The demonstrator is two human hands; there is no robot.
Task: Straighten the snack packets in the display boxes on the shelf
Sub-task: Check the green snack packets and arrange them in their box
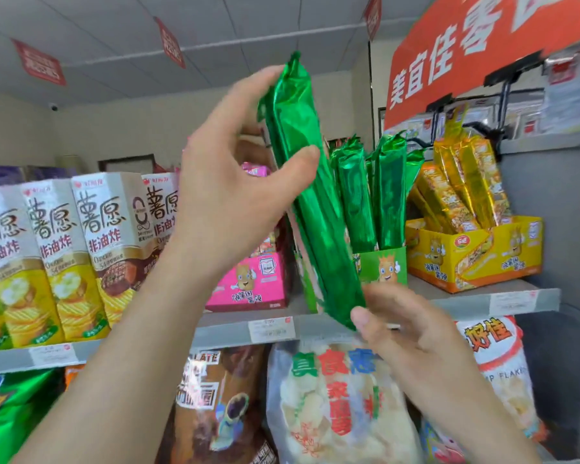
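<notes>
Gripping a green packet bundle (302,182) w/ both hands, held up in front of the shelf (466,304), near the camera. Left hand (235,195) has the upper half: thumb across the near face abt mid-length, fingers curled round the far side up to the crimped top, so a wide C-shaped clasp, not a tight fist. Right hand (416,339) is at the bottom end: thumb lies on the lower tip, fingers behind it. Looks like a pinch, tho that hand is motion-blurred.

Bundle is several long, slim, shiny foil packs stacked flat together, tilted w/ top leaning left and bottom right. Lower end sits just in front of the shelf lip, left of the green display box (385,262). Can't tell if it touches the box.

In that box, standing green packets (387,195) are roughly upright, crimped tops uneven. Right of it, a yellow display box (476,259) holds yellow packets (462,189) leaning at mixed angles. Left, partly hidden by the left hand, a pink display box (248,286).

Far left on the same shelf: a row of tall crisp cartons (91,246). Lower shelf has big snack bags (332,396). Orange sign (482,45) top right.
</notes>
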